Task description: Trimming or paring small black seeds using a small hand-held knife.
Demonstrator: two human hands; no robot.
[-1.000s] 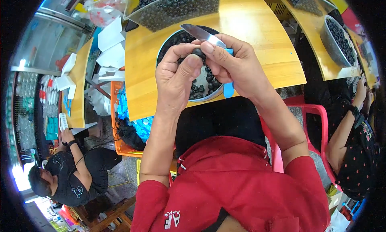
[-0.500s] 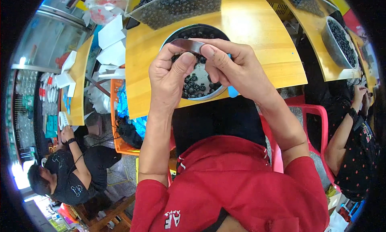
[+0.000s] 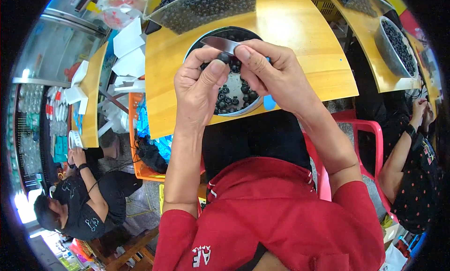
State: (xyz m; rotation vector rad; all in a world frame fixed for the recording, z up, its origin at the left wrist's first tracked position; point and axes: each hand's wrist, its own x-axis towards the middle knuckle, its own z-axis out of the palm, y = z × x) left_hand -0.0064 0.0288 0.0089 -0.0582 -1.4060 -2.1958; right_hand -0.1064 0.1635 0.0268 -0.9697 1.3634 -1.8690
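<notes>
My left hand pinches a small round black part between thumb and fingers, above a round bowl. In my right hand is a knife; its short metal blade points left, just above the black part. The right thumb rests by the base of the blade, and the fingers hide the handle. Several loose black parts, some with a ring-like top, lie in the bowl below. A blue piece shows beside the bowl under my right wrist; what it belongs to is hidden.
The bowl stands near the edge of a wooden table. Behind it is a clear bin full of black parts. An orange crate stands at left, a pink chair at right. One person sits on either side, with another filled tub at right.
The black part has come into view between my left thumb and fingers. The blade has tilted and lifted slightly, its tip shifting up. Both arms stay nearly in place.
</notes>
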